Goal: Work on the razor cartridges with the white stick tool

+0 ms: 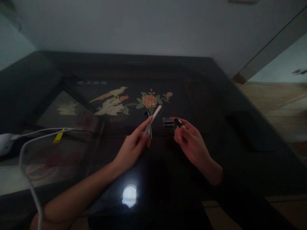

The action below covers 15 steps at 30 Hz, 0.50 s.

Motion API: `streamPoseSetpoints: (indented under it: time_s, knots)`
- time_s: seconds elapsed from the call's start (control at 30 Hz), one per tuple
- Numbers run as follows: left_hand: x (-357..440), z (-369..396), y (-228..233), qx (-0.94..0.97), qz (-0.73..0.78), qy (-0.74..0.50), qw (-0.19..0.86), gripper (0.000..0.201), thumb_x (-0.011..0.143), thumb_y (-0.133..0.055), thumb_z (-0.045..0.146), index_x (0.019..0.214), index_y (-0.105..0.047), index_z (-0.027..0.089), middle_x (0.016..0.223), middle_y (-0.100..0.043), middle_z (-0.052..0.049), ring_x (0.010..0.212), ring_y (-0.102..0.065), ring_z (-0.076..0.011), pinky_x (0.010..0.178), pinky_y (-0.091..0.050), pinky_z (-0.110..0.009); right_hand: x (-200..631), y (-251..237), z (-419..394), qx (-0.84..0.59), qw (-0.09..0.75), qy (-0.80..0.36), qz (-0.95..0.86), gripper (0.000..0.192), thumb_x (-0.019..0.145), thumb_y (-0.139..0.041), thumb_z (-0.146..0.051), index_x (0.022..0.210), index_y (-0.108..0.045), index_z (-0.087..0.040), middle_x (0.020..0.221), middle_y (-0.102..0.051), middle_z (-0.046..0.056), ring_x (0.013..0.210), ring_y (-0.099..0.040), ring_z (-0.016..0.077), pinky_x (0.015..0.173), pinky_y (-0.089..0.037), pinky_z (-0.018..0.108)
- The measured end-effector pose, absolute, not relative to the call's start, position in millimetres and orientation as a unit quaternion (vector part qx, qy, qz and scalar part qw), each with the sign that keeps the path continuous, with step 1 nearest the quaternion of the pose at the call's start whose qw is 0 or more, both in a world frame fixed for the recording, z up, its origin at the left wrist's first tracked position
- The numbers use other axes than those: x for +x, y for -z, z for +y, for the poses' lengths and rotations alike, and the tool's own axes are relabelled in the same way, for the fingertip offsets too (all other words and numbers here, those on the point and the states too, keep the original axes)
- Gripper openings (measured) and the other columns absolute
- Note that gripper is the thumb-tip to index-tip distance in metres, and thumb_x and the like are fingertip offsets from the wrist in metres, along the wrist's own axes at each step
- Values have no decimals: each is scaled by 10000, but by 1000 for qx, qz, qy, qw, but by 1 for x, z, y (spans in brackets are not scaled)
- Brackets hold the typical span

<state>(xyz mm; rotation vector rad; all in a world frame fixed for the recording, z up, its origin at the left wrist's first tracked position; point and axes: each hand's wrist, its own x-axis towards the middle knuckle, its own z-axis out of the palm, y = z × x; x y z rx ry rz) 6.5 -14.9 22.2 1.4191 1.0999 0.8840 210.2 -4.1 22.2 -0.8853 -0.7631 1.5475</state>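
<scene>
My left hand [134, 145] holds a slim white stick-like object [153, 118], tilted up and to the right, over the dark glossy table [216, 105]. My right hand [189, 139] pinches a small black object [177, 122] between thumb and fingers. Between the two hands, a small clear case with dark compartments [168, 122] lies on the table. A tiny dark item [146, 112] sits just behind the white stick. What the black object is cannot be told in the dim light.
The tabletop carries an inlaid bird [112, 100] and flower [150, 100] picture. A white cable [28, 140] with a yellow tag [59, 135] runs in from the left. A dark flat object [249, 127] lies at the right. Wooden floor [280, 102] shows beyond the right edge.
</scene>
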Motion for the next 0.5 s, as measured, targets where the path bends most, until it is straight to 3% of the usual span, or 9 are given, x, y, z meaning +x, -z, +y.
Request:
streamPoseSetpoints:
  time_s: [0.1,0.17,0.3,0.5]
  knots:
    - [3,-6,-21,549,456,-402,574,608,944,-492,348,1487,-251,220,683,-593,46,408,-365,-53,369,-285,-150,210,-21,-4,-379,564,-653,-334,374,683,-821,-387,976,-689,-197,525,-445,-91,461,-285,59,448,-199,238]
    - [0,0,-18,541,463,-416,565,479,940,-474,374,1359,-325,195,665,-611,48,398,-372,-61,374,-299,-158,210,-21,-4,-382,563,-648,-344,361,692,-811,-383,972,-678,-200,532,-432,-92,464,-288,62,446,-201,239]
    - [-9,15,-13,571,497,-443,481,224,926,-476,338,1088,-434,189,627,-614,44,482,-451,-87,474,-345,-187,210,-20,-4,-388,561,-637,-358,359,705,-800,-387,983,-676,-196,530,-430,-92,466,-303,65,448,-203,240]
    - [-24,34,-5,605,546,-448,367,142,883,-507,308,910,-545,173,695,-568,21,617,-505,-120,594,-390,-231,208,-21,-6,-391,557,-633,-370,344,713,-791,-376,984,-673,-202,544,-436,-92,465,-299,66,440,-194,236]
